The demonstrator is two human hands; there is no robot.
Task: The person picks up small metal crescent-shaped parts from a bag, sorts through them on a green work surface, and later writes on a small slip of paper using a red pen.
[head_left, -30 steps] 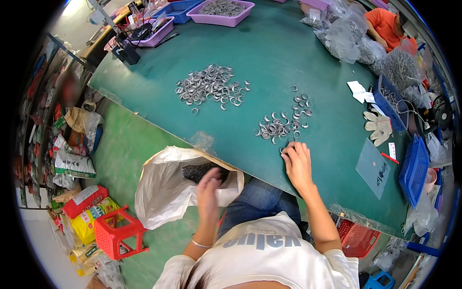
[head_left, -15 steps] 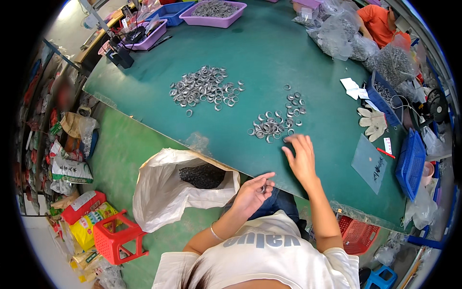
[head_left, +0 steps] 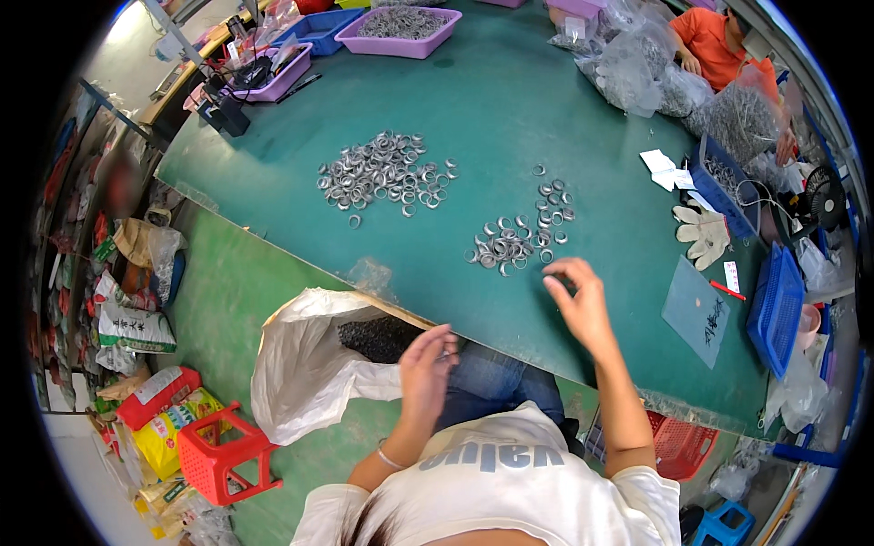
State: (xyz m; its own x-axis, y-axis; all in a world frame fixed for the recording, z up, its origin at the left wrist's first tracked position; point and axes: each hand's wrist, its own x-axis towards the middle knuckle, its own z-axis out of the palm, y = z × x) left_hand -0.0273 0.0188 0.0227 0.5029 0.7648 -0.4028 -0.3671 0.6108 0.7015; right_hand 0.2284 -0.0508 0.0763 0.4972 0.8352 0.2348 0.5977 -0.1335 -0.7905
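My left hand (head_left: 425, 369) is beside the mouth of a big white sack (head_left: 296, 364), its fingers curled round a small grey metal ring (head_left: 443, 356). Dark small pieces (head_left: 382, 338) fill part of the sack. Over the table's near side, my right hand (head_left: 584, 305) has thumb and fingertips drawn together; whatever lies between them is too small to make out. Just beyond its fingertips lies a small cluster of grey metal rings (head_left: 510, 243). A larger heap of similar rings (head_left: 387, 173) is spread farther left on the green table (head_left: 473, 118).
A purple tray of metal parts (head_left: 401, 29) stands at the far edge. On the right are a work glove (head_left: 702, 234), a blue bin (head_left: 726, 187), a blue basket (head_left: 777, 309) and a red pen (head_left: 728, 291). A person in orange (head_left: 715, 45) sits beyond filled plastic bags (head_left: 628, 77). A red stool (head_left: 223, 455) stands left.
My left hand has swung left from the table edge to the sack's mouth. My right hand has drawn slightly back and right from the small ring cluster, its fingers more bent.
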